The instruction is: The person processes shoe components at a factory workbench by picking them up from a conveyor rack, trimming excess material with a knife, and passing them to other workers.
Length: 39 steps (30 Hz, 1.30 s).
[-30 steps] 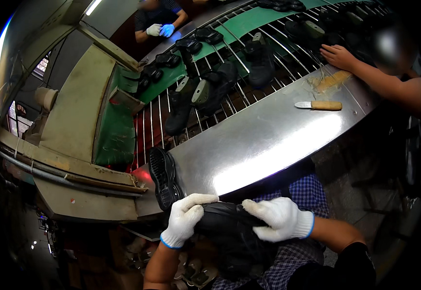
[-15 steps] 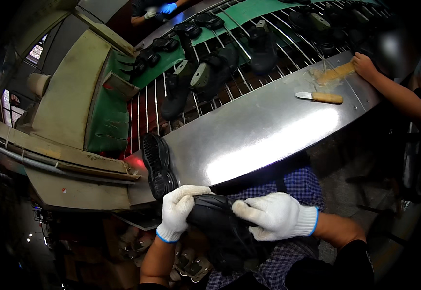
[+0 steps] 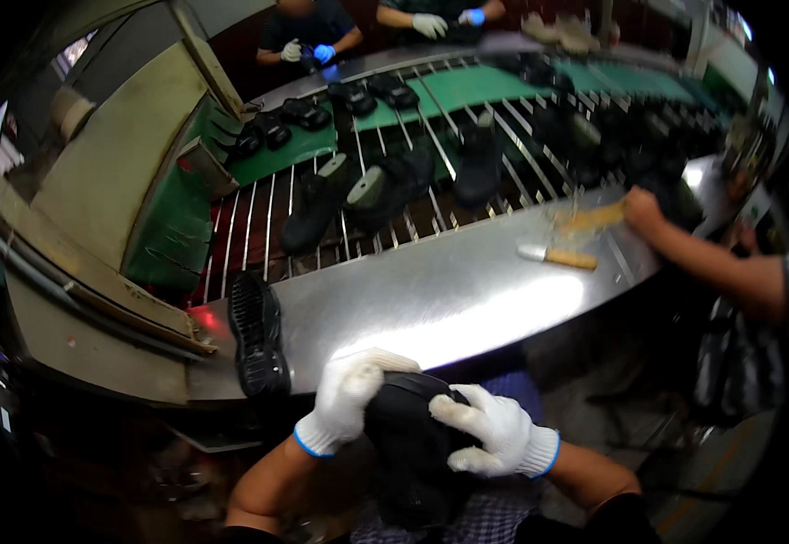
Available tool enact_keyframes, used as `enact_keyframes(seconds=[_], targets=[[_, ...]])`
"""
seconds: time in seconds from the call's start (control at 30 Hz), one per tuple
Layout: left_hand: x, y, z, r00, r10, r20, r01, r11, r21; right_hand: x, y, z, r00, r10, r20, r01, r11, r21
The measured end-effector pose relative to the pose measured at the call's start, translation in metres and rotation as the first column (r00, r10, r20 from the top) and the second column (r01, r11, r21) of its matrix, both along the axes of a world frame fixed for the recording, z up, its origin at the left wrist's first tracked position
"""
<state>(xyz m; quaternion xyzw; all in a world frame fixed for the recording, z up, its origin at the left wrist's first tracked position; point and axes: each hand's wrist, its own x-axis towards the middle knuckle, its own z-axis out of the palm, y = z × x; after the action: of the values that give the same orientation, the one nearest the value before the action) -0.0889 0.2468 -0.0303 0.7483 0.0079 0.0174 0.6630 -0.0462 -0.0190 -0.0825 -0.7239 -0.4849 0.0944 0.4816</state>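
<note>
A black shoe upper (image 3: 408, 453) is held over my lap, between my two hands in white knit gloves with blue cuffs. My left hand (image 3: 344, 399) wraps round its upper left side, thumb against the edge. On the right, my right hand (image 3: 494, 431) grips the opposite side, fingers bent onto the black surface. The lower part of the shoe upper is dark and hard to make out. Just beyond my left hand, a black shoe sole (image 3: 256, 335) lies on the metal bench (image 3: 394, 304), its tread pattern facing up.
A knife with a wooden handle (image 3: 571, 259) lies on the bench at right, near a co-worker's hand (image 3: 643, 213) at a tan strip (image 3: 594, 218). Black shoes (image 3: 385, 186) rest on a roller conveyor beyond. Gloved people work across it. A beige machine housing (image 3: 118, 159) stands left.
The view has shifted, bringing more of the far side and a second person into sight. My hands stay on the shoe upper, which now hangs more upright; my right fingers have spread somewhat.
</note>
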Motion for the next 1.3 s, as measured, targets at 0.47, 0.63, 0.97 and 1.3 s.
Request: enact_keyframes(seconds=[0.47, 0.63, 0.97, 1.3], targets=[[-0.059, -0.045, -0.101, 0.957, -0.165, 0.238, 0.075, 0.936, 0.345, 0.067, -0.060, 0.001, 0.688, -0.230, -0.688, 0.440, 0.886, 0.144], [-0.091, -0.037, -0.084, 0.984, -0.166, 0.070, 0.087, 0.778, 0.622, 0.055, -0.017, -0.052, 0.555, 0.013, -0.832, 0.482, 0.809, 0.335], [0.010, -0.047, -0.079, 0.586, 0.106, 0.803, -0.504, 0.824, 0.259, 0.055, 0.018, 0.033, 0.902, -0.057, -0.427, 0.058, 0.998, -0.011], [-0.015, -0.057, -0.036, 0.764, 0.182, 0.619, -0.339, 0.929, 0.146, 0.071, 0.021, 0.082, 0.953, 0.229, -0.199, -0.284, 0.903, -0.323]])
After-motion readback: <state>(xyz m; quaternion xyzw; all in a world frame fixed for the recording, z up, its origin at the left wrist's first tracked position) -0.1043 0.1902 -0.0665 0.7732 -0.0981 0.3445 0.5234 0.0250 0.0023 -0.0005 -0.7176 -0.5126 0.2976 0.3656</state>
